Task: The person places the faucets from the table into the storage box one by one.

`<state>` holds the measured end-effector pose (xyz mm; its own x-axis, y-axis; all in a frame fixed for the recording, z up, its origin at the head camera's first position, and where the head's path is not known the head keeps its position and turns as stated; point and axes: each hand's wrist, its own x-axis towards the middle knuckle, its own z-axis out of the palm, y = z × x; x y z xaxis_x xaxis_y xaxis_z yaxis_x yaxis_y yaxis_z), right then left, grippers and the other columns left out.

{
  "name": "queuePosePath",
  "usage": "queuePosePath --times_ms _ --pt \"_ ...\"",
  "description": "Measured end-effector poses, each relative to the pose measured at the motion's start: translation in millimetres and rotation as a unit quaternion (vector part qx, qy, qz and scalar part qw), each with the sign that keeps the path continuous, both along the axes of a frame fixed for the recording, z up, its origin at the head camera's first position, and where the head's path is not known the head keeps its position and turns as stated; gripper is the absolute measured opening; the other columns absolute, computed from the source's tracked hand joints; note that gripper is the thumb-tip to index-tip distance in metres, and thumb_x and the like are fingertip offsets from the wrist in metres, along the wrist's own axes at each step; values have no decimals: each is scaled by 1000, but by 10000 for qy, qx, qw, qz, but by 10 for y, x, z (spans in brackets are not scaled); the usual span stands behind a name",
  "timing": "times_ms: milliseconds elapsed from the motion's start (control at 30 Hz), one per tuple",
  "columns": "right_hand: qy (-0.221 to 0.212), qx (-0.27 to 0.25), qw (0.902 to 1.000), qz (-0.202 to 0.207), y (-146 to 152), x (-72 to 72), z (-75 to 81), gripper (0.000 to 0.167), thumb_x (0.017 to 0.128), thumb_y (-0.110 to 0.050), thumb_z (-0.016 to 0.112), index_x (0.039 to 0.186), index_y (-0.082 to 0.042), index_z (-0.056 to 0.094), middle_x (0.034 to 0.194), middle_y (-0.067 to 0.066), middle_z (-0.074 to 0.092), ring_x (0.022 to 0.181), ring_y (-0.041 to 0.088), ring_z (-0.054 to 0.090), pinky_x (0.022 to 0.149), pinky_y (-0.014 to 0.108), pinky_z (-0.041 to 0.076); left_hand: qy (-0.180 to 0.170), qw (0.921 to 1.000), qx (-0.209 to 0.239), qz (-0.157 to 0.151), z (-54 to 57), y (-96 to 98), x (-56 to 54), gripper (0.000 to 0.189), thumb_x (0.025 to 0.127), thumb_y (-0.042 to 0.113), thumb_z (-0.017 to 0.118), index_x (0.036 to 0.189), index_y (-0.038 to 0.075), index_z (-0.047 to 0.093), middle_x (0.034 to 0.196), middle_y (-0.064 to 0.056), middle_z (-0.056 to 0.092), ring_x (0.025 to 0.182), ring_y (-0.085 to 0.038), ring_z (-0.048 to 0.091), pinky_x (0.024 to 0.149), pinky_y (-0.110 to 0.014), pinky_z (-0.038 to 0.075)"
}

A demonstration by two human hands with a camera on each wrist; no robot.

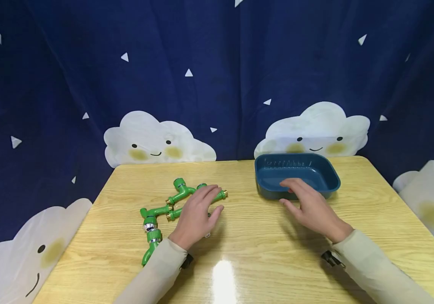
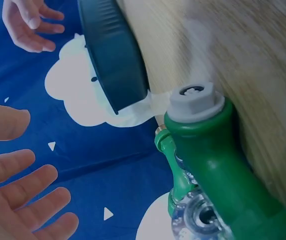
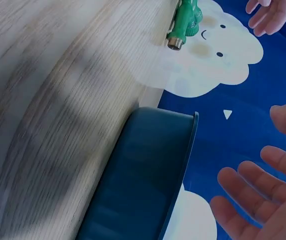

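Observation:
Several green plastic taps with brass-coloured threaded ends lie in a loose group on the left half of the table. One tap [image 1: 180, 191] is at the back of the group, and another tap [image 1: 152, 247] lies nearest the front. My left hand [image 1: 198, 215] hovers over the group's right side, fingers extended, hiding part of it. In the left wrist view a green tap [image 2: 218, 165] with a whitish end fitting shows close up, apart from the fingers. My right hand [image 1: 311, 209] is held with relaxed fingers just before the dark blue basin [image 1: 296, 194], overlapping its front rim, and holds nothing.
The wooden table [image 1: 239, 236] carries the taps at left and the basin at back right. Behind and beside it hangs a dark blue curtain [image 1: 217, 50] with white clouds and triangles, close to the table's back edge.

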<state>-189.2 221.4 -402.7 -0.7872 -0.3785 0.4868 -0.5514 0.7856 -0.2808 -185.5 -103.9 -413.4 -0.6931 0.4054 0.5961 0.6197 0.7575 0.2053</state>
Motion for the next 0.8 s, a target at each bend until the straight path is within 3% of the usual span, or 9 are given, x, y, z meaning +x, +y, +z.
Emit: queuePosePath --times_ms 533,800 --pt "-262 -220 9989 -329 259 -31 86 40 92 -17 70 128 -6 59 122 15 62 99 31 66 78 49 55 75 9997 -177 147 -14 -52 36 50 91 25 71 135 4 59 136 -11 62 127 -28 59 109 -42 47" --pt "-217 -241 9982 -514 448 -35 137 41 92 -17 70 129 -4 58 126 19 60 99 34 66 75 51 54 108 9995 -234 163 -56 -83 55 51 90 25 72 134 4 59 135 -12 63 127 -28 58 111 -43 44"
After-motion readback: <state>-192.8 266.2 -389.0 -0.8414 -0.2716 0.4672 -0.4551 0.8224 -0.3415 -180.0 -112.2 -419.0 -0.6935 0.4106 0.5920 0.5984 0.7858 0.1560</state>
